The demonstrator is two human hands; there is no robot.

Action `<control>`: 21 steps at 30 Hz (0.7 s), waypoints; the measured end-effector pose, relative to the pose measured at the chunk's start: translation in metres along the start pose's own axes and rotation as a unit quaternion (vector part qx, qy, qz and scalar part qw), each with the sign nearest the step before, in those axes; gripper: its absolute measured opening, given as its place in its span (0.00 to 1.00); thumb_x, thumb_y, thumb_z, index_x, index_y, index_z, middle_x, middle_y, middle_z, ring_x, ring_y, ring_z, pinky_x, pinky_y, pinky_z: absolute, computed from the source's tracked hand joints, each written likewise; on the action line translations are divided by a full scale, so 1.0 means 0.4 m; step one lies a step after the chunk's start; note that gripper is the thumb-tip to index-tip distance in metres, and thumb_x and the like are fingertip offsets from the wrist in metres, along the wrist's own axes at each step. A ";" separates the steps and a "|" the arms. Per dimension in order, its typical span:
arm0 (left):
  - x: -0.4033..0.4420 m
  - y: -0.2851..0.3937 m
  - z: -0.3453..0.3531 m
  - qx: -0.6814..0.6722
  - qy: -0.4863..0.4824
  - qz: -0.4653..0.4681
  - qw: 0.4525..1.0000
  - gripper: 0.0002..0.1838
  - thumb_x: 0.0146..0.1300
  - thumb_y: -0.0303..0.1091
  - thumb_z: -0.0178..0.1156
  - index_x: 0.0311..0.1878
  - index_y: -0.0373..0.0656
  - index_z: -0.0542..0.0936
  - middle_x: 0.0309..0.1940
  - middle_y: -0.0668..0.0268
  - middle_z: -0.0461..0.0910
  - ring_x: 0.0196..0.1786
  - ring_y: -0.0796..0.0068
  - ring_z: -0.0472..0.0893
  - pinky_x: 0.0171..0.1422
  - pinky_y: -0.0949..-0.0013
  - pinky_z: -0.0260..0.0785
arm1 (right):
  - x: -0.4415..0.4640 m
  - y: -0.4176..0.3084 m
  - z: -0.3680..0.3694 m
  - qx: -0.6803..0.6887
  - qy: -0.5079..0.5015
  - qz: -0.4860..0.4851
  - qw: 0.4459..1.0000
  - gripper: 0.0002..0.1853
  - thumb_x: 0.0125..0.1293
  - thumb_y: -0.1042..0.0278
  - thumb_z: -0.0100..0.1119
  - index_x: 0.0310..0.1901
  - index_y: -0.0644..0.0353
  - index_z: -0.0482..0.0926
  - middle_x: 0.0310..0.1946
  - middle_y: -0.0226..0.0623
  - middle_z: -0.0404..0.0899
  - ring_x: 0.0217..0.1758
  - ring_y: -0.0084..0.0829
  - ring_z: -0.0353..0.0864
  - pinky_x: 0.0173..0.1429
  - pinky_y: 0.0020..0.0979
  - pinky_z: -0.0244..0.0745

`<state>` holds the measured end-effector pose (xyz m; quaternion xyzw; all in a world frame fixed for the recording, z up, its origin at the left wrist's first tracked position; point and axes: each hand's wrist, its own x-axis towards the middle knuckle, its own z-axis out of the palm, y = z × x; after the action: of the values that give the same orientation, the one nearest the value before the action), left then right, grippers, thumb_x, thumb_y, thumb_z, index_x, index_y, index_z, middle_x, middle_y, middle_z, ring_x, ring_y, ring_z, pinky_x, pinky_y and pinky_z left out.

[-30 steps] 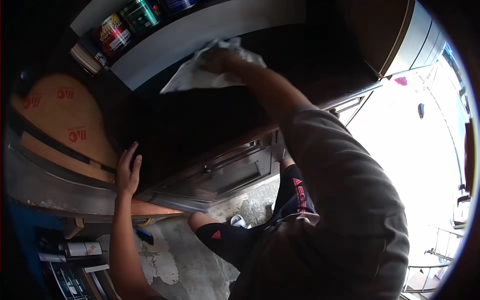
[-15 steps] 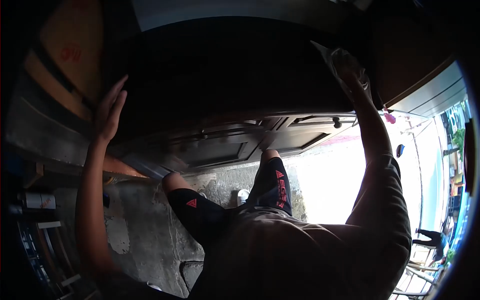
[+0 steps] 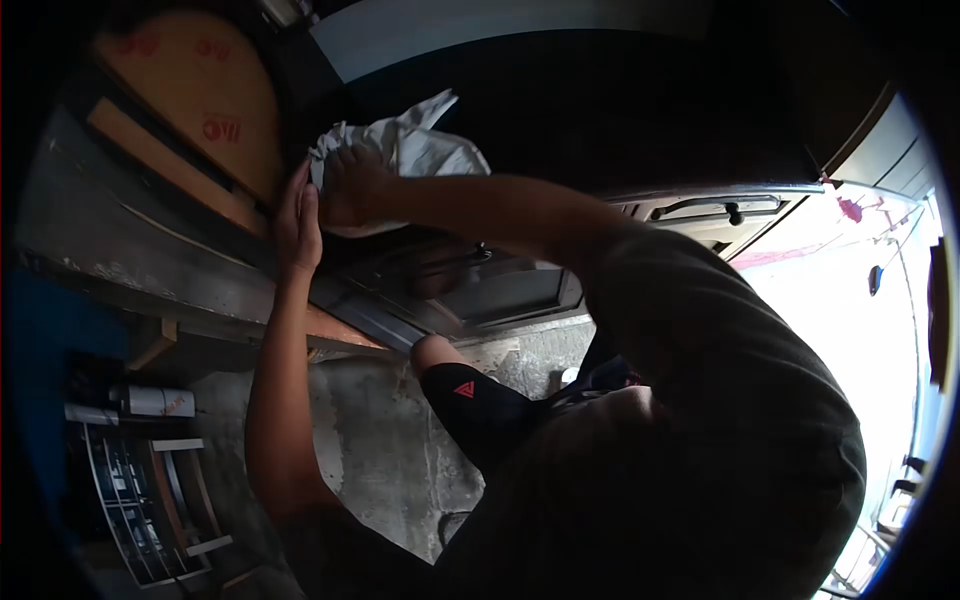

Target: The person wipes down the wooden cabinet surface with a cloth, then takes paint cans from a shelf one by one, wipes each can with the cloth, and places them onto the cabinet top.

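Note:
A crumpled white cloth [image 3: 440,152] lies on the dark top of a wooden cabinet [image 3: 620,130], near its left end. My right hand [image 3: 358,185] presses down on the cloth with fingers curled into it, the arm reaching across in front of me. Close by on the left, my left hand [image 3: 298,228] stands with straight fingers against the cabinet's left end, holding nothing. The two hands are almost together; whether the left fingertips touch the cloth is unclear. Below the top are panelled doors with dark knobs [image 3: 733,213].
A rounded brown board [image 3: 200,95] with red print stands left of the cabinet, beside a grey ledge [image 3: 150,225]. A pale curved strip [image 3: 500,35] runs along the back. Worn concrete floor [image 3: 385,440] shows below, with a shelf rack [image 3: 140,500] at lower left. Bright daylight enters at right.
My right hand has swept the cloth from the cabinet's right end to its left end. My view has shifted, so the left hand appears farther right, still by the left edge.

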<state>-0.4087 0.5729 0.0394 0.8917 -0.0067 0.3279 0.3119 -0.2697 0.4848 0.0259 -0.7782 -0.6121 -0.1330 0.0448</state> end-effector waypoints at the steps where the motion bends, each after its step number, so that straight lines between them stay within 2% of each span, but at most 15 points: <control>1: -0.003 0.005 -0.004 0.008 0.004 -0.015 1.000 0.26 0.76 0.43 0.42 0.69 0.37 0.68 0.66 0.54 0.71 0.66 0.61 0.72 0.69 0.66 0.62 | -0.013 -0.024 -0.005 0.027 0.022 -0.004 0.999 0.27 0.69 0.49 0.41 0.53 0.62 0.79 0.56 0.51 0.76 0.55 0.49 0.71 0.63 0.48 0.61; 3: -0.008 0.024 0.008 0.022 -0.009 -0.030 0.999 0.25 0.76 0.41 0.43 0.69 0.37 0.68 0.65 0.54 0.72 0.65 0.62 0.72 0.68 0.68 0.62 | -0.035 -0.033 0.001 0.048 0.039 -0.044 0.997 0.27 0.69 0.49 0.40 0.52 0.64 0.80 0.56 0.52 0.76 0.54 0.49 0.71 0.64 0.47 0.58; 4: -0.008 0.021 0.007 0.031 -0.021 -0.036 0.999 0.25 0.76 0.42 0.43 0.69 0.37 0.67 0.66 0.53 0.71 0.66 0.61 0.72 0.69 0.67 0.61 | -0.080 -0.019 -0.018 0.041 0.022 -0.045 0.998 0.29 0.70 0.45 0.37 0.58 0.59 0.77 0.62 0.48 0.72 0.62 0.48 0.69 0.70 0.48 0.56; 6: -0.009 0.015 0.005 0.049 -0.046 -0.048 0.997 0.26 0.76 0.42 0.42 0.70 0.37 0.66 0.67 0.53 0.70 0.67 0.60 0.71 0.70 0.66 0.60 | -0.178 0.049 -0.056 0.150 -0.029 -0.036 0.988 0.33 0.70 0.38 0.33 0.65 0.52 0.72 0.69 0.39 0.67 0.72 0.43 0.63 0.76 0.47 0.52; 7: -0.010 0.019 0.009 0.051 -0.056 -0.044 0.996 0.26 0.77 0.42 0.42 0.70 0.37 0.66 0.68 0.53 0.69 0.68 0.59 0.70 0.70 0.65 0.60 | -0.226 0.106 -0.064 0.132 -0.062 0.016 0.989 0.37 0.69 0.31 0.28 0.70 0.46 0.66 0.73 0.31 0.61 0.78 0.38 0.55 0.80 0.45 0.48; 8: -0.011 0.022 0.013 0.053 -0.065 -0.040 0.996 0.26 0.77 0.43 0.42 0.71 0.37 0.66 0.68 0.53 0.68 0.69 0.59 0.69 0.71 0.65 0.59 | -0.282 0.176 -0.067 0.132 -0.049 0.064 0.988 0.39 0.68 0.29 0.27 0.71 0.46 0.65 0.73 0.31 0.60 0.78 0.40 0.55 0.79 0.47 0.50; 9: -0.016 0.021 0.013 0.059 -0.086 -0.048 0.993 0.27 0.77 0.44 0.42 0.72 0.38 0.64 0.70 0.53 0.66 0.71 0.58 0.67 0.73 0.63 0.58 | -0.341 0.265 -0.088 0.117 -0.086 0.096 0.985 0.41 0.68 0.26 0.25 0.71 0.46 0.64 0.73 0.30 0.61 0.78 0.40 0.55 0.79 0.49 0.50; 12: -0.027 0.037 0.010 0.103 -0.144 -0.061 0.982 0.28 0.76 0.46 0.42 0.73 0.41 0.62 0.72 0.54 0.63 0.74 0.57 0.63 0.75 0.61 0.55 | -0.578 0.544 -0.104 0.046 -0.063 0.230 0.970 0.39 0.69 0.26 0.24 0.71 0.42 0.63 0.72 0.29 0.62 0.76 0.40 0.57 0.78 0.50 0.51; 14: -0.027 0.037 0.011 0.119 -0.159 -0.058 0.978 0.29 0.76 0.47 0.41 0.74 0.42 0.61 0.73 0.56 0.62 0.75 0.57 0.62 0.76 0.59 0.54 | -0.789 0.757 -0.086 -0.102 -0.067 0.221 0.968 0.36 0.72 0.29 0.24 0.71 0.42 0.64 0.71 0.30 0.64 0.75 0.41 0.60 0.77 0.49 0.55; 15: -0.027 0.035 0.011 0.121 -0.158 -0.056 0.978 0.29 0.76 0.47 0.40 0.74 0.42 0.61 0.73 0.56 0.62 0.75 0.57 0.61 0.77 0.58 0.54 | -0.899 0.835 -0.102 -0.033 -0.043 0.359 0.932 0.35 0.73 0.30 0.27 0.72 0.40 0.60 0.72 0.33 0.62 0.72 0.40 0.65 0.75 0.45 0.60; 17: -0.028 0.047 0.012 0.119 -0.155 -0.056 0.979 0.30 0.76 0.49 0.39 0.74 0.42 0.61 0.73 0.56 0.62 0.75 0.57 0.60 0.77 0.57 0.53 | -1.160 0.922 -0.159 -0.026 -0.014 0.405 0.914 0.30 0.75 0.37 0.34 0.71 0.43 0.63 0.69 0.36 0.67 0.67 0.40 0.72 0.68 0.41 0.68; 19: -0.025 0.040 0.016 0.097 -0.137 -0.052 0.984 0.30 0.76 0.50 0.39 0.74 0.43 0.61 0.73 0.56 0.62 0.75 0.57 0.60 0.77 0.56 0.52 | -1.293 0.970 -0.203 -0.062 0.039 0.488 0.870 0.26 0.75 0.46 0.41 0.70 0.43 0.65 0.63 0.38 0.75 0.60 0.40 0.79 0.61 0.36 0.76; 20: -0.024 0.031 0.013 0.081 -0.125 -0.047 0.988 0.31 0.76 0.51 0.38 0.74 0.43 0.61 0.73 0.56 0.61 0.75 0.57 0.60 0.77 0.56 0.52 | -1.320 1.071 -0.123 -0.164 0.068 0.407 0.896 0.26 0.75 0.46 0.40 0.70 0.46 0.65 0.62 0.40 0.76 0.57 0.40 0.80 0.60 0.36 0.76; 21: -0.028 0.021 0.011 0.064 -0.113 -0.044 0.991 0.31 0.76 0.52 0.37 0.74 0.43 0.61 0.73 0.56 0.61 0.75 0.58 0.60 0.78 0.56 0.52 | -1.345 1.169 -0.044 -0.279 0.103 0.329 0.896 0.26 0.76 0.46 0.39 0.69 0.49 0.66 0.60 0.42 0.77 0.54 0.39 0.82 0.59 0.35 0.77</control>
<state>-0.4168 0.5615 0.0350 0.9406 0.0189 0.2111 0.2652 0.0629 -0.1409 -0.0546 -0.8978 -0.2503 -0.3555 -0.0703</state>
